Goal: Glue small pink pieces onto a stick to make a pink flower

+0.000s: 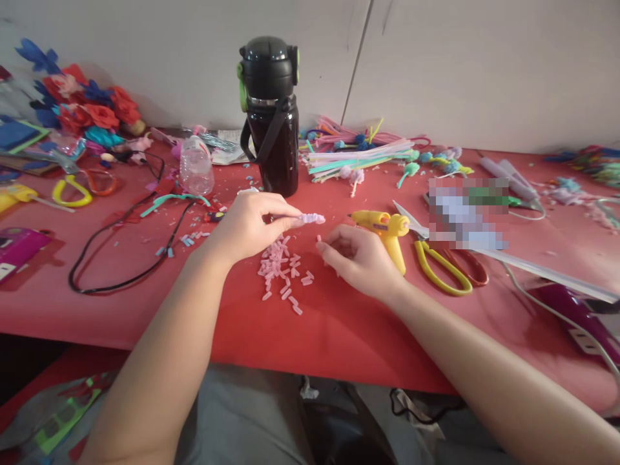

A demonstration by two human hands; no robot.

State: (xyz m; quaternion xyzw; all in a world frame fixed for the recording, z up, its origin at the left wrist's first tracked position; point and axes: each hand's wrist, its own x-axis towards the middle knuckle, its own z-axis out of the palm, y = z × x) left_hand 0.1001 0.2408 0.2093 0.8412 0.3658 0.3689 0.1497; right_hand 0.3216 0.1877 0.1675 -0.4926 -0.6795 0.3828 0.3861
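Between its thumb and fingers, my left hand (259, 219) pinches a thin stem with pale pink and lilac fuzzy pieces (312, 219) along its end, which points right. My right hand (356, 258) is closed in a pinch on a small pink fuzzy piece (318, 239), a little apart from the stem tip. Below and between the hands lies a loose pile of short pink fuzzy pieces (276, 261). A yellow hot glue gun (387, 226) rests just behind my right hand, partly hidden by it.
A tall black water bottle (281, 142) stands behind my left hand. Yellow-and-red scissors (443, 268) lie right of the glue gun. Pipe cleaners (358, 158) are bundled at the back. A black cord (97, 290) loops at left, near a clear plastic bottle (196, 168).
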